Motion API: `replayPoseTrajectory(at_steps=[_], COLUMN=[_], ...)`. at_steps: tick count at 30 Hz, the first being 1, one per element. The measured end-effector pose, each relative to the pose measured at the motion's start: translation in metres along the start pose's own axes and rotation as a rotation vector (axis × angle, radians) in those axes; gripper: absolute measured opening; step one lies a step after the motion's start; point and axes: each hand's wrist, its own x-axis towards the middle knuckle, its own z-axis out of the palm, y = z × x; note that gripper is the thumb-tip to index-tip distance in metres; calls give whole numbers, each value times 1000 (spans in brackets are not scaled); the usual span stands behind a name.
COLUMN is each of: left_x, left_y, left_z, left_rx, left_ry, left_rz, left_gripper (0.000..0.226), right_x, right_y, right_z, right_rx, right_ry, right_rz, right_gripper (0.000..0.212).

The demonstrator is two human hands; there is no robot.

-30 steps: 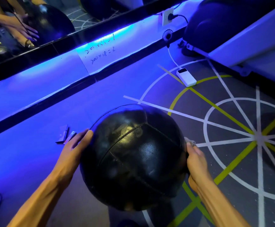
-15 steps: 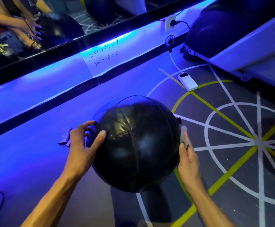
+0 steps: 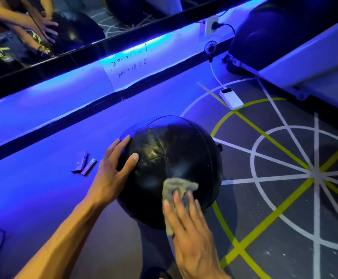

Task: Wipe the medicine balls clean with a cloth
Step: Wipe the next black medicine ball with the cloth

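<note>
Black and shiny, the medicine ball [image 3: 170, 158] is sitting on the gym floor [image 3: 43, 198], close in front of the person. The left hand [image 3: 111, 174] is lying flat on the ball's left side with its fingers spread out, and it looks like it is keeping the ball from rolling. The right hand [image 3: 192, 228] is pressing a gray cloth [image 3: 176, 190] onto the near side of the ball with straight fingers. The two hands are apart, one on each side.

I think the wiping is going on right now and is not finished. The top of the ball is looking shiny, but I cannot tell which parts are already clean. The bottom and the far side are hidden, so they may be waiting for their turn. Another dark ball [image 3: 274, 31] is sitting far back by the wall, and it may need wiping too. A white power bank [image 3: 231, 98] is lying on the floor well away from the hands.
</note>
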Motion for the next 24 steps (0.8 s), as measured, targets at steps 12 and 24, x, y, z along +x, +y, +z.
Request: replayPoseTrajectory(at_steps=[12, 24], left_x=[-46, -64], left_y=[1, -17], left_z=[-3, -5], left_rx=[-97, -83], left_ry=[-12, 14], left_rz=[1, 17], left_gripper=[63, 74], right_x=[132, -19], right_y=[92, 15], right_z=[-57, -17], right_rx=[369, 311], right_ry=[-95, 146], right_rz=[647, 457], right_gripper=[46, 65])
